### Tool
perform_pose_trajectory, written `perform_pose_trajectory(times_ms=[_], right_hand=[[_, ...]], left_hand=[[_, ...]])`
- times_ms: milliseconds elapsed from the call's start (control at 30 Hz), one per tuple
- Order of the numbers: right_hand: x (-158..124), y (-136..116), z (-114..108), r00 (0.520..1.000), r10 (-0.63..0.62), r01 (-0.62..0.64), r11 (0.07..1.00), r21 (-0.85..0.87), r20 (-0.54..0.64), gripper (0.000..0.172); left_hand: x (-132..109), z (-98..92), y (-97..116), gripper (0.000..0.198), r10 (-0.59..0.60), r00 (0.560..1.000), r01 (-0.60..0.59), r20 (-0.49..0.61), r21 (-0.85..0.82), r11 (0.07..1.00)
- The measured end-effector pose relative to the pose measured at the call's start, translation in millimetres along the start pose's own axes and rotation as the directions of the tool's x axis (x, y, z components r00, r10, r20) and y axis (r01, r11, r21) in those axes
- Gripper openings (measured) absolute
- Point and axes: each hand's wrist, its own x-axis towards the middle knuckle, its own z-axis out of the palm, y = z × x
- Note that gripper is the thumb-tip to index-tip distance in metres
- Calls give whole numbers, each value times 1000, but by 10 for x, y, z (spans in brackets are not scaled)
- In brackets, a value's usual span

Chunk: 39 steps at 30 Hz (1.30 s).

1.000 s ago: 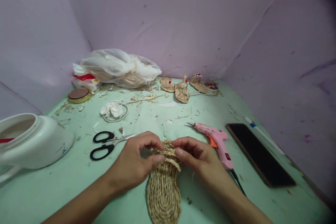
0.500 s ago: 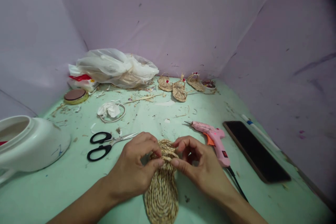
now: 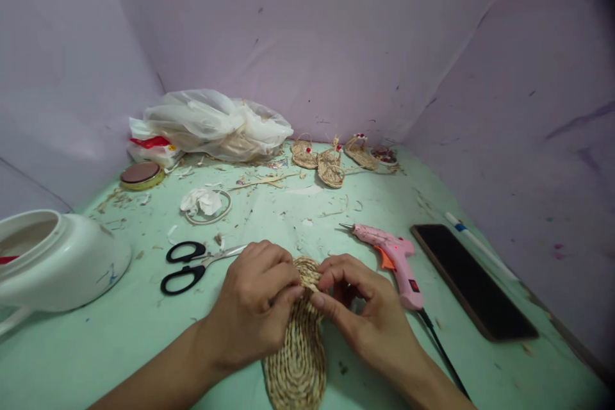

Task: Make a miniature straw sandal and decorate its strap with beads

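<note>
**Both hands busy on a woven straw sole**

So the left hand (image 3: 262, 301) has its thumb and finger pinched tight on a twisted strand (image 3: 310, 287) that lies over the upper part of the sole. The right hand (image 3: 362, 307) is right there too, thumb and index in a narrow curl at the other side of the strand, though I can't tell if they're actually closed on it. The woven sole (image 3: 298, 359) is flat on the pale green tabletop (image 3: 398, 202), between and under the hands, rounded end toward the person.

Just left of the left hand there's a pair of scissors (image 3: 207, 261), black handles, with the blade tips running up to the knuckles. Past the right hand is a pink glue gun (image 3: 403, 266) on its side, then a dark phone (image 3: 473, 282), then a white pen (image 3: 480, 245) with a blue band.

Further out: crumpled white paper (image 3: 204, 202) on a ring, and a big white pot (image 3: 91, 262) at far left. Along the back wall are a round tin (image 3: 141, 174), a puffy clear plastic bag (image 3: 216, 125), and a few mini woven pieces (image 3: 330, 173) with red beads. Straw scraps everywhere, lol.
</note>
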Motion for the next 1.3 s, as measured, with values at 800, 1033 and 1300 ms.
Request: perform_pose_trajectory(times_ms=[800, 1033, 1300], right_hand=[[21, 2, 20, 998, 56, -54, 997, 64, -37, 5], [16, 17, 34, 997, 33, -28, 997, 67, -73, 4], [-15, 41, 33, 994, -74, 76, 997, 25, -81, 5]], left_hand=[[113, 3, 10, 7, -368, 912, 408, 181, -307, 860], [104, 20, -8, 9, -306, 942, 333, 135, -287, 898], [73, 3, -30, 13, -222, 966, 251, 132, -283, 925]])
